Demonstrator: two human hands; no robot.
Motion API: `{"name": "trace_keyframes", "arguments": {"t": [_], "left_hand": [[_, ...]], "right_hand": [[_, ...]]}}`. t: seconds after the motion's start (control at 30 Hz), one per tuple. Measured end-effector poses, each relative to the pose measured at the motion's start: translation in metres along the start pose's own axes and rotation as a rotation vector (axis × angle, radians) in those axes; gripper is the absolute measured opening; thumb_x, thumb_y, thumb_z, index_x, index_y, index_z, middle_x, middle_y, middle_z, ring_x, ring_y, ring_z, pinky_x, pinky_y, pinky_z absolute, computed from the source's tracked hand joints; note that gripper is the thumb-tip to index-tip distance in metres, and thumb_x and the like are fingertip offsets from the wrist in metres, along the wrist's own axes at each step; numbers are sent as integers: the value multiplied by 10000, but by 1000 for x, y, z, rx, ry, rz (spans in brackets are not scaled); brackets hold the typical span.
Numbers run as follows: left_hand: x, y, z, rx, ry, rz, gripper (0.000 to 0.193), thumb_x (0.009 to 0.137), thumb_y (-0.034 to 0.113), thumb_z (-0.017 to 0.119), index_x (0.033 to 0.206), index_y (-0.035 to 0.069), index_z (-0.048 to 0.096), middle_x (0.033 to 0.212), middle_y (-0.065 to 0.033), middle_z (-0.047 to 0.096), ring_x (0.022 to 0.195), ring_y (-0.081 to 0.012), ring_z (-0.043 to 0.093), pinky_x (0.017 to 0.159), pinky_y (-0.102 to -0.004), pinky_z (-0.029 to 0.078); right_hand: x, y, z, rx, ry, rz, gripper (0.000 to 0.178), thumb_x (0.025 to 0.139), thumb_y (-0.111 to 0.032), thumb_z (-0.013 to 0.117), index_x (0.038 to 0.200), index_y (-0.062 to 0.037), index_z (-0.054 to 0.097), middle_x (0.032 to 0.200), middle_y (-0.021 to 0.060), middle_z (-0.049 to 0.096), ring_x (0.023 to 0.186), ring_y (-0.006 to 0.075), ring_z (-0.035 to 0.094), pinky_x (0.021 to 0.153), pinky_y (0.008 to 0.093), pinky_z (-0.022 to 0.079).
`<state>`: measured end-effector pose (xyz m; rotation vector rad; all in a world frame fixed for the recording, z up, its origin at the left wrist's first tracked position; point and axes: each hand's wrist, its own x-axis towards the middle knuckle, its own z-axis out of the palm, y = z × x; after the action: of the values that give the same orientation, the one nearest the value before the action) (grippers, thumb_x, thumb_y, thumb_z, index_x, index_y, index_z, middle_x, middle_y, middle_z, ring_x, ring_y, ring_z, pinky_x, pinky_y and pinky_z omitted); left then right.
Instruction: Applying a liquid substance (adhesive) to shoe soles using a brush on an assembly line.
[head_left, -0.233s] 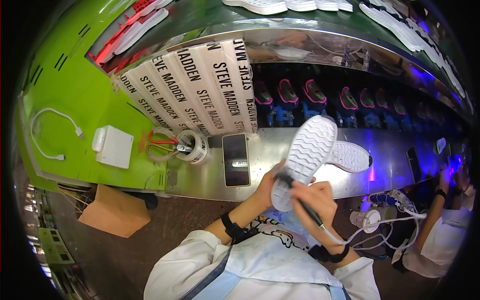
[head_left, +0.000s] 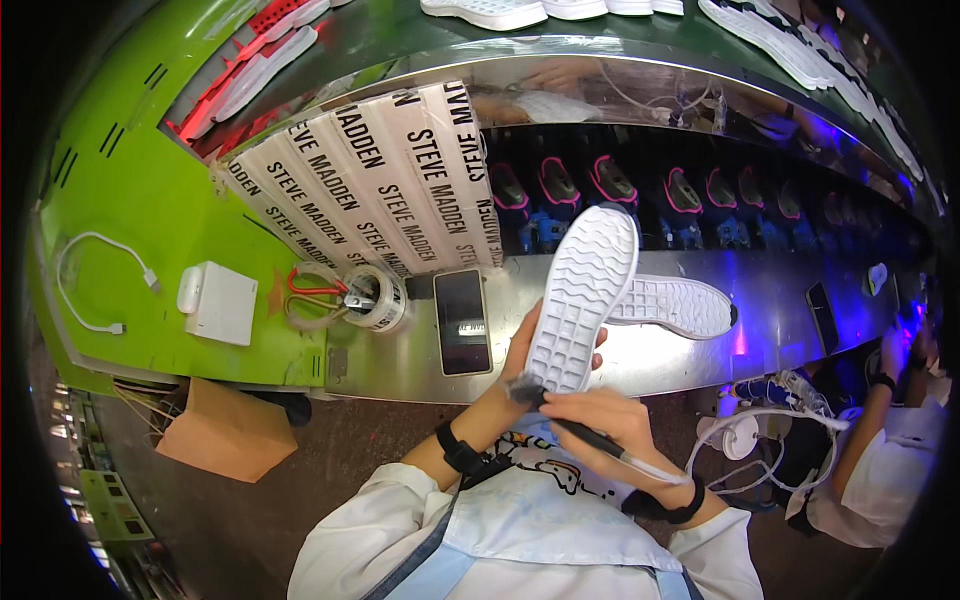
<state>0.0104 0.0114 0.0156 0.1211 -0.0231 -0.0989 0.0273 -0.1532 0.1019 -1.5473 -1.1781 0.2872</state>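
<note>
White sole (head_left: 588,285) is held up in front of the metal bench (head_left: 400,378), tread toward the camera, far end pointed to 1 o'clock; its edges are clasped by the left hand (head_left: 513,355). A dark brush (head_left: 524,390) is gripped by the right hand (head_left: 607,415) at the sole's 6 o'clock, bristles at about 7 o'clock by the near end (contact with the sole cannot be told, the left wrist being overlapped in view). Main risk, as judged: the left fingers or wrist could be brushed instead of the sole, because the bristles are so close to them. The sole could be twisted or dropped if the near end is pushed hard, since it is supported by one hand only. The brush could be tugged off line by the white cable (head_left: 655,470) run from its handle, should the loops at the right hand's 3 o'clock be snagged. The second sole (head_left: 680,305), lying at the held sole's 3 o'clock, could be knocked by a wide swing; the phone (head_left: 463,325) at 8 o'clock is less exposed
</note>
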Motion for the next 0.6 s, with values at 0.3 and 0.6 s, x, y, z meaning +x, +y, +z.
{"name": "trace_keyframes", "arguments": {"t": [0.3, 0.6], "left_hand": [[11, 16, 15, 246, 225, -476, 477, 982, 311, 394, 1287, -46, 479, 1144, -224, 622, 958, -277, 659, 839, -369, 545], [18, 17, 3, 1120, 162, -1049, 435, 961, 335, 503, 1165, -30, 622, 1023, -106, 679, 899, -129, 641, 799, -240, 510]], "right_hand": [[2, 7, -36, 377, -208, 492, 233, 746, 28, 664, 973, -1, 710, 1009, 131, 705, 872, 179, 675, 786, 284, 527], [-3, 6, -55, -152, -445, -112, 226, 686, 0, 706, 898, -69, 739, 936, 86, 711, 959, 270, 635, 802, 390, 511]]}}
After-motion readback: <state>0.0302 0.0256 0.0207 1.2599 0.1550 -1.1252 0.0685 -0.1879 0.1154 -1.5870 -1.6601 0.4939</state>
